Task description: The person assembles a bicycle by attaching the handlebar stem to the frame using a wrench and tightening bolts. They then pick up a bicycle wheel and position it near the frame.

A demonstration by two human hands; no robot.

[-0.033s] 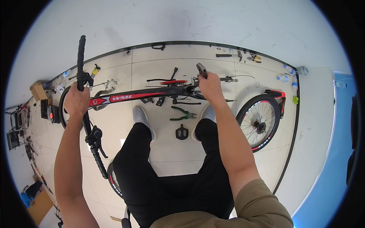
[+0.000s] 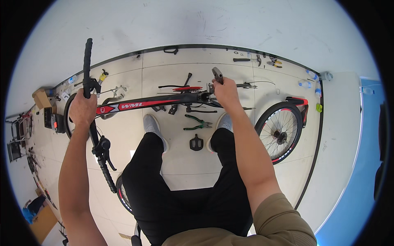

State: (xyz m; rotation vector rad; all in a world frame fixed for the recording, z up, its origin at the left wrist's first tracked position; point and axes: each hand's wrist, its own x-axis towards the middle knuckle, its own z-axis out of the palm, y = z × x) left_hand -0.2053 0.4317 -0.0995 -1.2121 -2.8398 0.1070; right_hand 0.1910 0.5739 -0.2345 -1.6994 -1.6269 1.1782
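Observation:
A black and red bicycle frame (image 2: pixel 143 103) stretches across the view in front of me. My left hand (image 2: pixel 83 108) is closed round the middle of its black handlebar (image 2: pixel 87 61), by the stem. At the frame's seat end, my right hand (image 2: pixel 226 93) is wrapped round a grey metal hand tool (image 2: pixel 217 74); its exact kind is unclear. That hand is beside the open top of the frame's seat tube (image 2: pixel 203 96), and its fingers hide the contact. A red chainring (image 2: pixel 186 89) shows past the frame.
Green-handled pliers (image 2: pixel 198 122) and a black pedal (image 2: pixel 196 142) lie on the floor between my feet. A loose wheel (image 2: pixel 280 133) is at the right. A hammer (image 2: pixel 247 60), yellow-handled pliers (image 2: pixel 274 62) and bottles (image 2: pixel 304 84) lie along the wall. Boxes (image 2: pixel 41 99) stand far left.

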